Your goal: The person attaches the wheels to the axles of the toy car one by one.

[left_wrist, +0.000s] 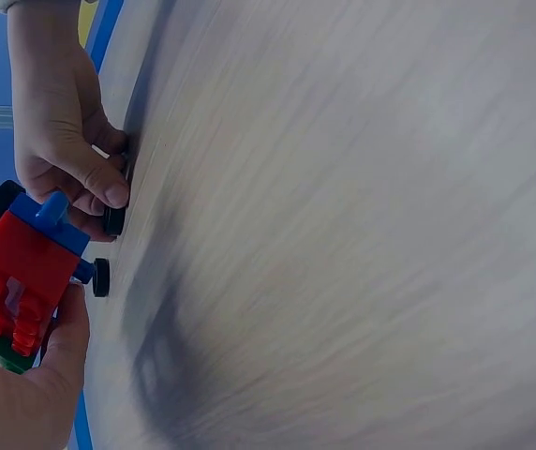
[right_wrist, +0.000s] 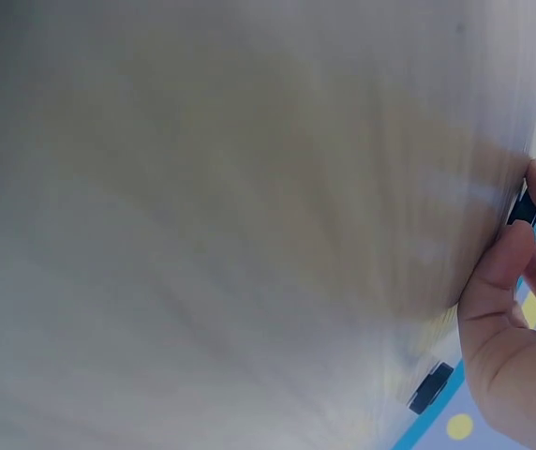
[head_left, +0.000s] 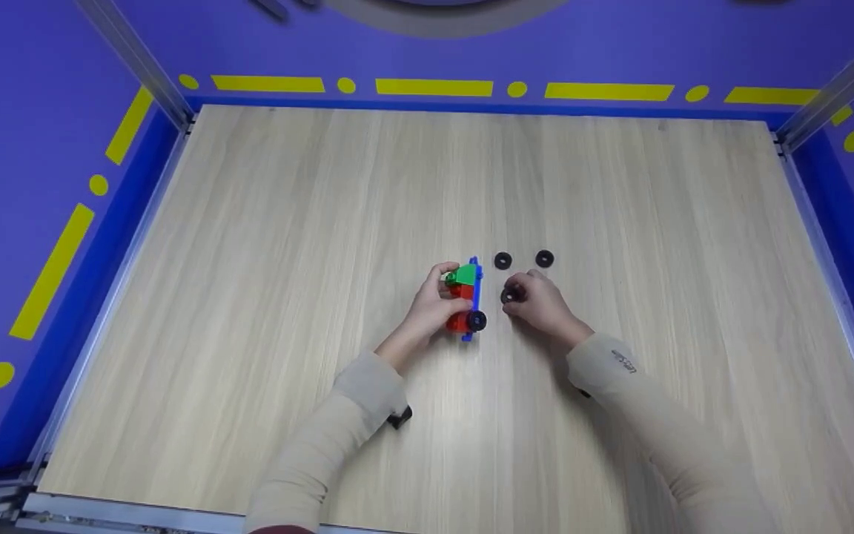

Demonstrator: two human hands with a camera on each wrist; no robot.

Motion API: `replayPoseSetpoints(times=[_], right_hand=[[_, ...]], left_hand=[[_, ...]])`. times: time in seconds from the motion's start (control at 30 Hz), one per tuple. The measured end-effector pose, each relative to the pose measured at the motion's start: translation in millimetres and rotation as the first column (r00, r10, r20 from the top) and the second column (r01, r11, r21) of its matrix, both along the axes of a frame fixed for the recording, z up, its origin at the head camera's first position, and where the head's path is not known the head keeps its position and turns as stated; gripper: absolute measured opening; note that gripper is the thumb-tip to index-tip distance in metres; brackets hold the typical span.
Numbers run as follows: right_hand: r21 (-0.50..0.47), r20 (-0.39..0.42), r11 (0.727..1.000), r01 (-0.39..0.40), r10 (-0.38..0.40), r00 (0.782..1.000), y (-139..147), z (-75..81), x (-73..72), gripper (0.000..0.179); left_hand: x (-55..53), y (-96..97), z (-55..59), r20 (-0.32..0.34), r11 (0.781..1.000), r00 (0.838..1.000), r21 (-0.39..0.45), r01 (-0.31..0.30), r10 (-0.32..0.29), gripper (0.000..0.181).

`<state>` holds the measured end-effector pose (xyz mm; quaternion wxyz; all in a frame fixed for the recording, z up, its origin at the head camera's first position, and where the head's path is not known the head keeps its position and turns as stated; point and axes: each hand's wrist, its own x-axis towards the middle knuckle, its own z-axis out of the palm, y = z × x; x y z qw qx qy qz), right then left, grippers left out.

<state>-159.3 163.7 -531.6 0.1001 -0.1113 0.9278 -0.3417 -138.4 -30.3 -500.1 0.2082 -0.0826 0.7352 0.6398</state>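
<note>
In the head view my left hand grips a toy vehicle built of red blocks, a green block and a blue base. One black wheel is on its near end, facing up. The vehicle is tipped on its side, its blue base turned toward my right hand. That hand pinches a loose black wheel at the tabletop, thumb and fingertips at its rim. The left wrist view shows the red block between thumb and fingers, with the pinched wheel just beyond the blue base.
Two more black wheels, one on the left and one on the right, lie flat just beyond my right hand. The wooden tabletop is bordered by blue walls with yellow markings at the back and sides.
</note>
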Motion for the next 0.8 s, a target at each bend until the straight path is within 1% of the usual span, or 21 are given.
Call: replayPoseSetpoints(times=[0.13, 0.37, 0.53, 0.67, 0.73, 0.8], right_hand=[[-0.005, -0.003, 1.000, -0.005, 0.005, 1.000, 0.6, -1.0, -0.3, 0.025], [-0.012, 0.032, 1.000, 0.012, -0.011, 0.999, 0.8, -0.2, -0.8, 0.032], [-0.017, 0.043, 1.000, 0.025, -0.024, 0.999, 0.5, -0.6, -1.1, 0.028], [-0.023, 0.054, 1.000, 0.019, -0.018, 0.998, 1.4, -0.5, -2.1, 0.026], [-0.034, 0.063, 0.999, 0.012, -0.010, 0.998, 2.4, 0.0, -2.7, 0.026], [-0.055, 0.089, 0.998, 0.014, -0.009, 0.996, 3.6, 0.6, -3.3, 0.027]], left_hand=[[0.6, -0.4, -0.2, -0.011, 1.000, 1.000, -0.007, 0.003, -0.003, 0.063], [0.8, -0.9, -0.8, -0.012, 1.000, 1.000, -0.013, 0.000, 0.000, 0.063], [0.9, -1.6, -2.1, -0.018, 1.000, 1.000, -0.016, 0.005, -0.005, 0.063], [1.3, -2.1, -2.3, -0.016, 1.000, 1.000, -0.012, 0.004, -0.004, 0.063], [1.6, -2.2, -2.1, -0.014, 1.000, 1.000, -0.013, 0.007, -0.007, 0.063], [1.6, -2.4, -2.3, -0.009, 1.000, 1.000, -0.013, 0.009, -0.009, 0.063]])
